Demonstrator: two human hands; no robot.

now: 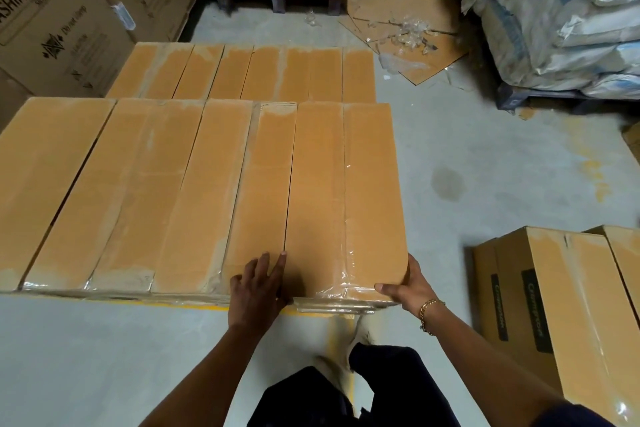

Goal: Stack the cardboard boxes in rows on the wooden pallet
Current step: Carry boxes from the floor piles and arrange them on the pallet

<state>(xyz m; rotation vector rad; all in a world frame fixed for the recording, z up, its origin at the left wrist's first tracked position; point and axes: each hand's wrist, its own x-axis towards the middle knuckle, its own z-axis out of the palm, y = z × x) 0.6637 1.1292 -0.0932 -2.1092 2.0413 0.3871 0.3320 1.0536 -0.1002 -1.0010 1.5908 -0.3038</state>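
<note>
Several long brown cardboard boxes lie side by side in a near row, with a second row behind them. The rightmost box of the near row sticks out a little toward me. My left hand rests flat with straight fingers on the near end of the neighbouring box, beside the seam. My right hand grips the near right corner of the rightmost box, thumb on top, fingers round the side. The boxes hide the pallet.
Two more taped boxes stand on the floor at my right. Large washing machine cartons line the left wall. Wrapped sacks on a pallet are at the back right, with torn cardboard and plastic scraps on the concrete floor.
</note>
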